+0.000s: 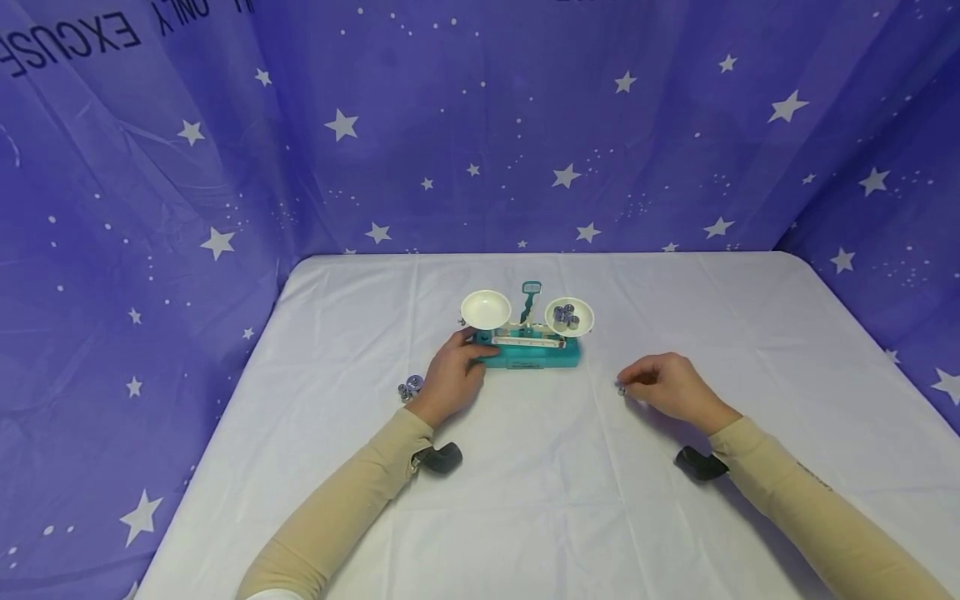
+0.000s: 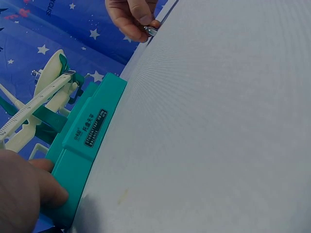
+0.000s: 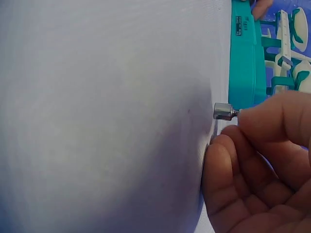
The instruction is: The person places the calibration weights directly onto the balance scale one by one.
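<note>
A teal student balance scale (image 1: 527,358) stands on the table with two cream pans. The left pan (image 1: 486,310) has nothing in it, while several metal weights (image 1: 562,319) sit in the right pan (image 1: 587,312). My left hand (image 1: 452,372) grips the left end of the base, its thumb (image 2: 52,191) lying on the teal front. Right of the scale, my right hand (image 1: 670,386) pinches a small silver weight (image 3: 223,111) by its knob, close to the tabletop. Whether that weight touches the cloth I cannot tell.
More metal weights (image 1: 411,387) stand left of my left hand, partly hidden by it. A white cloth (image 1: 540,517) covers the table. Purple curtains (image 1: 450,125) with white stars hang along the back and sides. Black devices (image 1: 701,463) are worn at both wrists.
</note>
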Tool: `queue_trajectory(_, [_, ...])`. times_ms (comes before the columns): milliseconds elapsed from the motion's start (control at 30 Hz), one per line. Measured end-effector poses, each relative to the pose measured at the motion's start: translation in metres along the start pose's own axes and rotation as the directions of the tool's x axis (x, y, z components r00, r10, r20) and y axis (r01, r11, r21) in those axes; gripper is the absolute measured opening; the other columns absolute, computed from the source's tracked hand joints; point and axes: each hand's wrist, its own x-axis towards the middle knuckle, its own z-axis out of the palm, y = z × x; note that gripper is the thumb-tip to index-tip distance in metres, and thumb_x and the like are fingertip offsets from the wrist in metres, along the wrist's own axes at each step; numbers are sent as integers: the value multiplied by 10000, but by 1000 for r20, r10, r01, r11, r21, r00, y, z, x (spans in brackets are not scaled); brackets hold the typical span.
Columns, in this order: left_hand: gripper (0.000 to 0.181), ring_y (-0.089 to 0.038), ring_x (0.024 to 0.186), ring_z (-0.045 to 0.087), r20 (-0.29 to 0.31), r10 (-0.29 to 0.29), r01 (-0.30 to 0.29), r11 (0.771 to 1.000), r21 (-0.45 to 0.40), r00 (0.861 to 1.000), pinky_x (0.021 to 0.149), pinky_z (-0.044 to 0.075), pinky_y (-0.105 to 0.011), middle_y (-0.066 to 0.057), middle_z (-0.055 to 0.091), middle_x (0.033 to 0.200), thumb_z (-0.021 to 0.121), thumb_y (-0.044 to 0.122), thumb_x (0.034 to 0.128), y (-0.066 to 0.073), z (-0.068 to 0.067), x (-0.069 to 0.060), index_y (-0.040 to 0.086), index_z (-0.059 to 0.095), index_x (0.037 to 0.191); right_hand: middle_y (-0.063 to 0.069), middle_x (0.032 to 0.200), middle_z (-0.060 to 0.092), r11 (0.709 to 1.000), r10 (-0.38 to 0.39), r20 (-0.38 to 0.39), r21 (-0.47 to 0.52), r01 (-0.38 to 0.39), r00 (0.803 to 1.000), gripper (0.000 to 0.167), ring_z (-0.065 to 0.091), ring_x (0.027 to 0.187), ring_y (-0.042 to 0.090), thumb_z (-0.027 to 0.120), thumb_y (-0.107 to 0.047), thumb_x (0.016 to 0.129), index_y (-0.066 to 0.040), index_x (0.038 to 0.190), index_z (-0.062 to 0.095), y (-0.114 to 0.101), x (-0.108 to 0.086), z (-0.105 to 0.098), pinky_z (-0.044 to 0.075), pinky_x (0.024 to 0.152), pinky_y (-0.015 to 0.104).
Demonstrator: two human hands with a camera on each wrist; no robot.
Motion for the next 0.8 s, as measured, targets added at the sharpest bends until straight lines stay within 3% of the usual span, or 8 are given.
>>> queue_trajectory(200, [312,-407,1355,548,-9,12,-12,1000,3,1000,1152,448,-513,-262,562,1414,593,-31,883,0,0,-1,31,769,1132,100,935,777,999,-40,44,-9,41,998,164,607,760,87,734,-9,834,-40,983,796,0,1,0,516,651,191])
queue_trajectory(800, [315,-410,1352,550,-17,14,-14,1000,4,1000,1148,451,-515,-265,565,1410,587,-38,877,-1,1,-1,26,771,1124,23,809,774,997,-80,-9,-5,80,997,102,553,654,6,746,-34,835,-94,879,815,-1,0,0,480,612,188])
